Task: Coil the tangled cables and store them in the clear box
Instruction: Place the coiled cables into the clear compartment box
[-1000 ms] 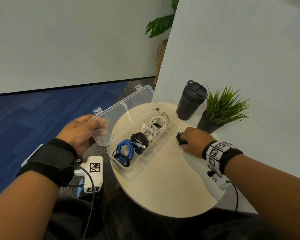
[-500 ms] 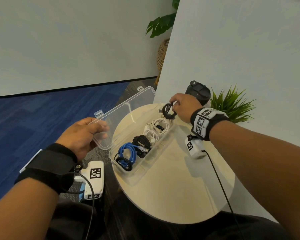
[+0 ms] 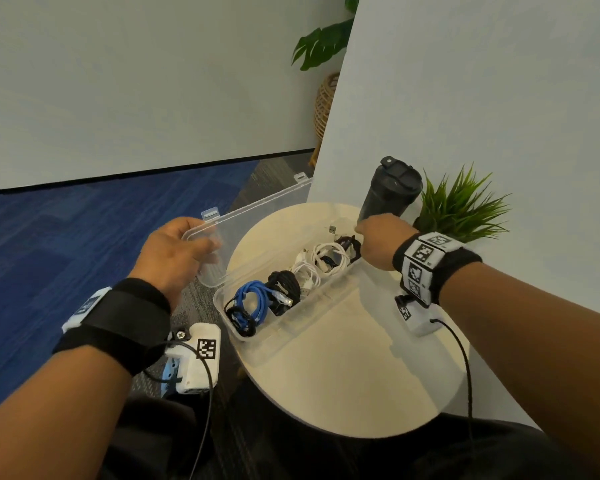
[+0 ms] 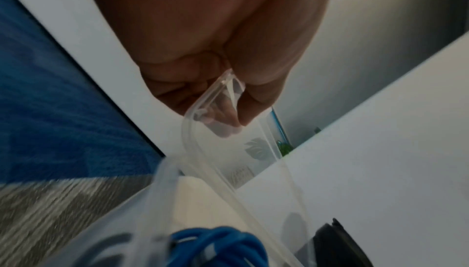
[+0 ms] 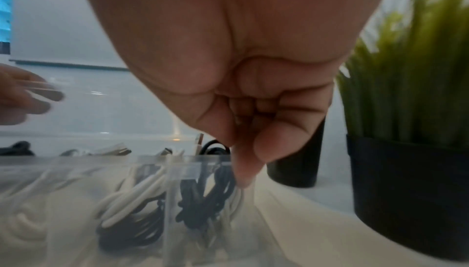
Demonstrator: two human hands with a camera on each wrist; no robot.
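While left hand holds lid, black coil touches right grip.

round table | on it: clear box, black tumbler, potted plant

We count one clear box on one round table, two hands, one tumbler at one o'clock, and two plants; the coiled cables inside overlap too much to count.

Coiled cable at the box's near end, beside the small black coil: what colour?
Blue coiled cable; clearest in the head view.
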